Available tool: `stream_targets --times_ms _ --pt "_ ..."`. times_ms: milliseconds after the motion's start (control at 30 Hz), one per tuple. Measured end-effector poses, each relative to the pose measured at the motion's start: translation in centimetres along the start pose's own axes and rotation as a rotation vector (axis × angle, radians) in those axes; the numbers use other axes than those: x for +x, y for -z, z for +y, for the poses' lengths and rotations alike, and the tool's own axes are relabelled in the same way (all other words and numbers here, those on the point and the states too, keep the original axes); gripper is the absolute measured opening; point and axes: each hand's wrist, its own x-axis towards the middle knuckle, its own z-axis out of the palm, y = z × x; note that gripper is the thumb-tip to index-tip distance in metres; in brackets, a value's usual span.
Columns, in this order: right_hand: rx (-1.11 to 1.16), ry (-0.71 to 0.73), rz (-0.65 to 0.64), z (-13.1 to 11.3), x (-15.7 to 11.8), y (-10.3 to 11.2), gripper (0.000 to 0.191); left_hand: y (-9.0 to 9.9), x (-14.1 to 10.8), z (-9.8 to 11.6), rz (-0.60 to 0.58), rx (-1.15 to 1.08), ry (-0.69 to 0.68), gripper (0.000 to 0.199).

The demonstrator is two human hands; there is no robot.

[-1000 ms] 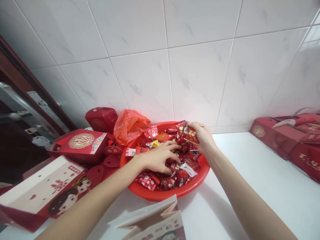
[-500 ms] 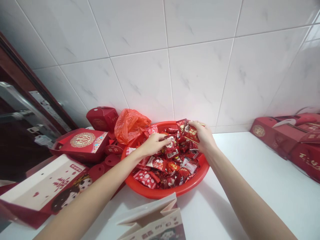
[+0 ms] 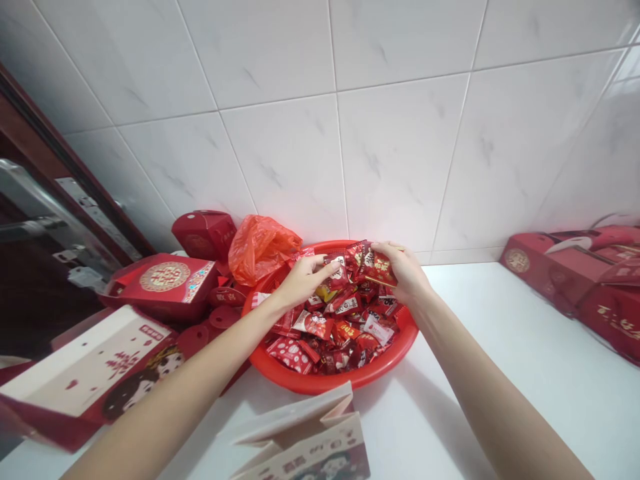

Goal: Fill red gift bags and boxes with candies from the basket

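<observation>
Clamping 1 red packet [image 3: 336, 272] in fingers of left hand [image 3: 301, 281], above red basket [image 3: 320, 382]. Gripping red-gold packets [image 3: 379, 267] with right hand [image 3: 404, 272], at basket's far right. Apparently picked only partly: leaving many loose packets [image 3: 314, 325] inside basket. Seeing open paper bag [image 3: 327, 448] before basket; cannot tell contents.

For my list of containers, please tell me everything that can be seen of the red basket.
The red basket is round, apparently glossy plastic, with a thick rim and a perforated wall visible at the back. It stands upright on the white tabletop, holding a heap of mostly red wrapped candies. The orange-red plastic bag seems to rest against its far left edge. The right hand covers part of the rim; contact is unclear.
</observation>
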Motion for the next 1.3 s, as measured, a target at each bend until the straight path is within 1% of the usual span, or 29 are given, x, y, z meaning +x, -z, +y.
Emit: stream_targets --times_ms 167,300,367,400,467,533,567,600,667,733,800,900,933,967,1000,1067,1200,1300 --pt "-0.012 -0.014 0.000 0.0 -0.1 0.0 0.014 -0.1 0.2 0.2 0.034 0.016 -0.018 0.046" --pt "-0.024 -0.019 0.000 0.1 0.0 0.1 0.013 -0.1 0.3 0.0 -0.003 -0.020 -0.019 0.045" --pt "-0.029 -0.016 -0.008 0.1 0.1 0.1 0.013 -0.1 0.3 -0.2 -0.007 0.004 -0.014 0.044" --pt "-0.028 -0.012 -0.010 0.1 0.1 0.1 0.014 0.0 0.3 -0.3 0.016 0.035 -0.013 0.043" --pt "-0.023 -0.001 -0.012 0.1 0.1 0.0 0.015 0.2 0.2 -0.3 0.100 0.118 -0.018 0.038" --pt "-0.016 0.009 -0.007 0.2 0.1 0.0 0.015 0.3 0.1 -0.1 0.181 0.203 -0.055 0.033" --pt "-0.012 0.015 -0.001 0.2 0.2 0.0 0.014 0.4 0.0 0.1 0.181 0.241 -0.092 0.030" --pt "-0.005 0.023 0.009 0.2 0.2 0.0 0.014 0.4 -0.2 0.3 0.153 0.277 -0.141 0.025" --pt "0.023 0.053 0.041 0.3 0.3 0.0 0.014 0.2 -0.6 0.9 0.048 0.335 -0.273 0.014" --pt "0.057 0.084 0.072 0.3 0.5 0.1 0.014 -0.3 -1.1 1.4 -0.095 0.358 -0.393 0.015" --pt "0.081 0.101 0.091 0.2 0.6 0.0 0.015 -0.9 -1.5 1.8 -0.273 0.382 -0.470 0.019" --pt "0.071 0.105 0.106 0.2 0.5 0.0 0.015 -1.6 -2.0 2.0 -0.597 0.495 -0.482 0.029" --pt "0.061 0.106 0.112 0.2 0.5 0.0 0.015 -1.7 -2.1 2.1 -0.676 0.540 -0.467 0.035" --pt "0.048 0.106 0.116 0.2 0.5 0.0 0.016 -1.8 -2.2 2.1 -0.727 0.582 -0.448 0.042" --pt "0.038 0.104 0.117 0.2 0.5 0.1 0.016 -1.8 -2.2 2.1 -0.748 0.624 -0.429 0.046" --pt "0.026 0.104 0.108 0.2 0.6 0.1 0.016 -1.9 -2.3 2.2 -0.738 0.716 -0.407 0.049" --pt "0.036 0.112 0.090 0.4 0.7 0.2 0.017 -2.1 -2.2 2.4 -0.683 0.873 -0.365 0.042" --pt "0.043 0.123 0.085 0.5 0.7 0.3 0.016 -2.2 -2.0 2.4 -0.681 0.877 -0.339 0.033"
